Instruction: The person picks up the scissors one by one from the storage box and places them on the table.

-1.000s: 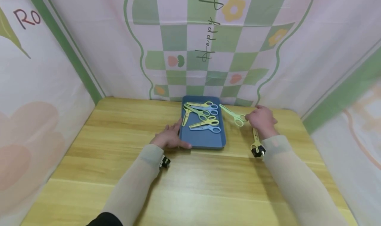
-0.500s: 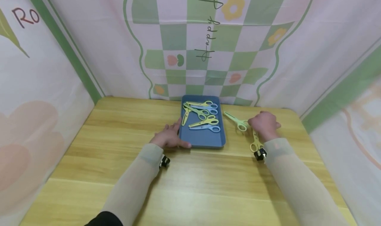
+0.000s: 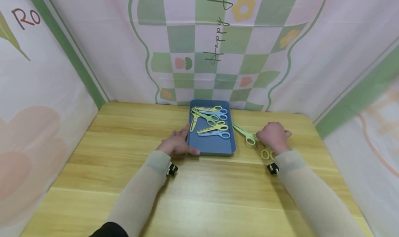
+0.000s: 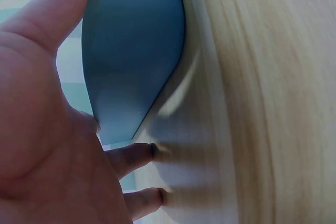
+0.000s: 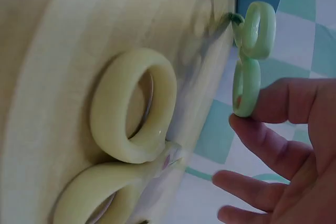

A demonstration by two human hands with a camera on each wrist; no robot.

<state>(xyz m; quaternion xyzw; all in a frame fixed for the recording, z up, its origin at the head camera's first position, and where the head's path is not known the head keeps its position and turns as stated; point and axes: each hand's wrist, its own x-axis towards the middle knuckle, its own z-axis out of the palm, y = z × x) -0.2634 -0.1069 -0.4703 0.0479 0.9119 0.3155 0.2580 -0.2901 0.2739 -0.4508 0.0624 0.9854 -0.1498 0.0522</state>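
My left hand (image 3: 176,143) rests with spread fingers against the left side and near corner of a blue tray (image 3: 215,148); in the left wrist view its thumb and fingers are straight along the tray wall (image 4: 134,51). Thumb and fingertip of my right hand (image 3: 274,136) pinch one handle loop of light green scissors (image 3: 246,134), whose blades point at the tray's right side. The right wrist view shows these green scissors (image 5: 247,87) held above the table. Under the right hand lie yellow scissors (image 3: 265,154), their blades hidden by it in the head view.
Inside the tray lie several scissors: yellow ones (image 3: 219,126), blue ones (image 3: 225,135) and green ones (image 3: 212,120), some overlapping. A patterned cloth (image 3: 205,39) hangs behind the wooden table (image 3: 202,199). Small black cameras sit at both wrists.
My right hand has come nearer and lower with the green scissors, now over the yellow scissors' blades. The left hand and the tray stay where they were.
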